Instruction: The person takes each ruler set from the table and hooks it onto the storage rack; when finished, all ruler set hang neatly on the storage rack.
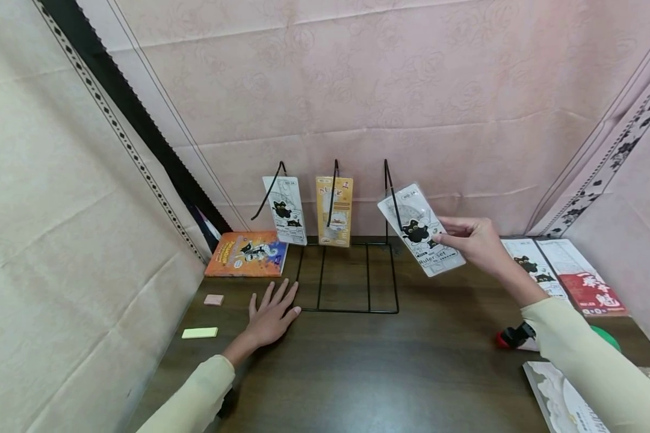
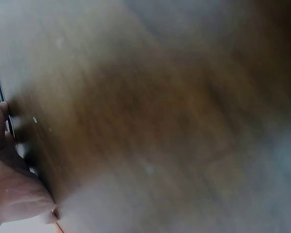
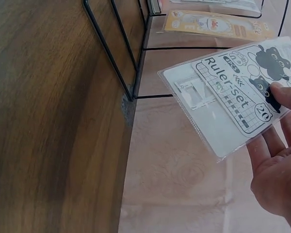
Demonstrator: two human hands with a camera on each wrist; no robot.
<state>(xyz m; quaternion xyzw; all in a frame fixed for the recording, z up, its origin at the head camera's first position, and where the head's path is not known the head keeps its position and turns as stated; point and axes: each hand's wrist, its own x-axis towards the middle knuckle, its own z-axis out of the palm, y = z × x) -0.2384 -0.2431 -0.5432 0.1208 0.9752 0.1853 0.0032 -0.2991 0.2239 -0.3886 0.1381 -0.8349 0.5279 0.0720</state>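
My right hand [image 1: 473, 240] pinches a white ruler-set packet [image 1: 419, 234] with black cat drawings, thumb on its front. The packet tilts at the right hook [image 1: 392, 192] of a black wire rack [image 1: 368, 311], and the hook overlaps its upper part in the head view. In the right wrist view, the packet [image 3: 223, 92] shows the words "Ruler-set". A similar white packet [image 1: 287, 210] hangs on the left hook, and a yellow packet [image 1: 343, 204] on the middle one. My left hand [image 1: 271, 319] lies flat with spread fingers on the table, fingertips right by the rack's left side.
Left of the rack lie an orange book [image 1: 244, 255], a pink eraser [image 1: 213, 299] and a pale yellow strip [image 1: 199, 332]. At right are a white packet [image 1: 541, 273], a red packet [image 1: 590, 288], a black-and-red object [image 1: 514, 337] and a white book [image 1: 558, 397]. Cloth hangs behind.
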